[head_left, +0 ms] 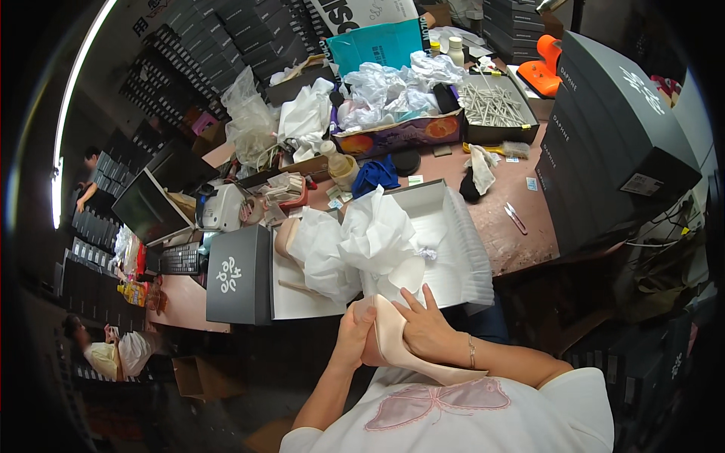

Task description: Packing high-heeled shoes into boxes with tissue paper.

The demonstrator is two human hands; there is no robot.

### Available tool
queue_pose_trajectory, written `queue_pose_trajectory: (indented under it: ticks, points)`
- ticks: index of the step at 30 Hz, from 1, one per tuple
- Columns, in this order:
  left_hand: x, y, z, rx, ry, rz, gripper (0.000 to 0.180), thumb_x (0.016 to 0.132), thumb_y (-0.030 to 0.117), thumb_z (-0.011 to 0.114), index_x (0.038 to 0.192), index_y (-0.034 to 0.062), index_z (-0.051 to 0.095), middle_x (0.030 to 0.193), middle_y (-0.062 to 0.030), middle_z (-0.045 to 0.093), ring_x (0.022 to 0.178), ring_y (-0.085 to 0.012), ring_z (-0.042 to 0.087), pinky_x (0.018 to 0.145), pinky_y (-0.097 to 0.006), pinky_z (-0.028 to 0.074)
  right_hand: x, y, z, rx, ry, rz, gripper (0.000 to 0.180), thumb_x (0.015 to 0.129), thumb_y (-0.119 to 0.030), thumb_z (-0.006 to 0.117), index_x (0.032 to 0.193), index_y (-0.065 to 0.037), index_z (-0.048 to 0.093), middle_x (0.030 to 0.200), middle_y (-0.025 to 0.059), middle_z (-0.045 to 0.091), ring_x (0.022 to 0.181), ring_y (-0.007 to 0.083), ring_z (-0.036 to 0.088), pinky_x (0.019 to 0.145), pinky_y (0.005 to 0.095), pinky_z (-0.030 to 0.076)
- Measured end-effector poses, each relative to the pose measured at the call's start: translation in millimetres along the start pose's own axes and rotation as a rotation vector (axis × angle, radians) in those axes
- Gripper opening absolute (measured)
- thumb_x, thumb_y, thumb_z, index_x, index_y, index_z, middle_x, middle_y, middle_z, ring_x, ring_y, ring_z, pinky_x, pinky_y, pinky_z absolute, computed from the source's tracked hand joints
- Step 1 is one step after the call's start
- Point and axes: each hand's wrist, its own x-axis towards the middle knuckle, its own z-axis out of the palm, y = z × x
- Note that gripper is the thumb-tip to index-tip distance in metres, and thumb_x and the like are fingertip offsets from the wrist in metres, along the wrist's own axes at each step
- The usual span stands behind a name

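Close to my body I hold a pale beige high-heeled shoe [390, 340], tilted with one end reaching down to the right. My left hand [353, 332] is closed round its left side. My right hand [429, 328] is on the shoe's opening, two fingers stretched out and the others partly hidden by the shoe. Just beyond lies an open shoe box [445, 204] with a white inside. White tissue paper [377, 230] is heaped in it. At the box's left, another beige shoe [285, 238] lies partly covered by tissue.
A dark box lid [239, 275] adjoins the box's left side. Right of it, small thread snips [516, 218] lie on the pink table [521, 245]. Tall dark shoe boxes [596, 151] stand at the right. Behind are a paper-filled carton [400, 136] and a box of white sticks [495, 102].
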Motion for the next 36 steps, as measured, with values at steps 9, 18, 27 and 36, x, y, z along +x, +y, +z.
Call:
queue_pose_trajectory:
  ticks: [9,18,27,36]
  points:
    - [7.4,-0.9,12.3,-0.092,-0.107,-0.011,0.046,0.093,0.035,0.062,0.119,-0.0003,0.049,0.108,-0.0079,0.060,0.096,-0.0136,0.060,0.083,-0.028,0.051,-5.0,4.2,-20.7,0.336,0.071,-0.077,0.048,0.092,-0.027,0.050,0.128,0.004,0.049,0.155,0.0250,0.009,0.142,0.0435,0.017,0.110,0.0620,0.017]
    - [1.7,-21.8,-16.7,-0.074,-0.095,0.003,0.048,0.094,0.042,0.059,0.119,0.0021,0.047,0.110,-0.0077,0.057,0.101,-0.0147,0.058,0.087,-0.031,0.050,-29.6,13.2,-45.2,0.387,-0.286,-0.374,0.032,0.091,-0.015,0.053,0.121,-0.004,0.058,0.158,0.0142,0.011,0.145,0.0424,0.003,0.114,0.0551,0.019]
    - [-36.1,-41.8,42.6,-0.553,0.115,-0.016,0.073,0.090,0.064,0.047,0.141,0.0124,0.038,0.140,-0.0068,0.045,0.130,-0.0240,0.042,0.109,-0.043,0.032,-7.7,16.7,-63.5,0.928,0.251,0.099,0.020,0.084,-0.003,0.059,0.103,0.001,0.063,0.117,0.0175,0.062,0.126,0.0328,0.049,0.106,0.0413,0.037]
    - [-0.5,-3.3,19.1,-0.714,0.276,-0.006,0.075,0.090,0.069,0.035,0.125,0.0041,0.051,0.109,-0.0153,0.061,0.099,-0.0341,0.061,0.089,-0.050,0.050,55.9,110.7,33.5,-0.079,-0.324,0.325,0.038,0.090,-0.036,0.057,0.097,0.000,0.067,0.101,0.0234,0.064,0.091,0.0353,0.064,0.080,0.0448,0.050]
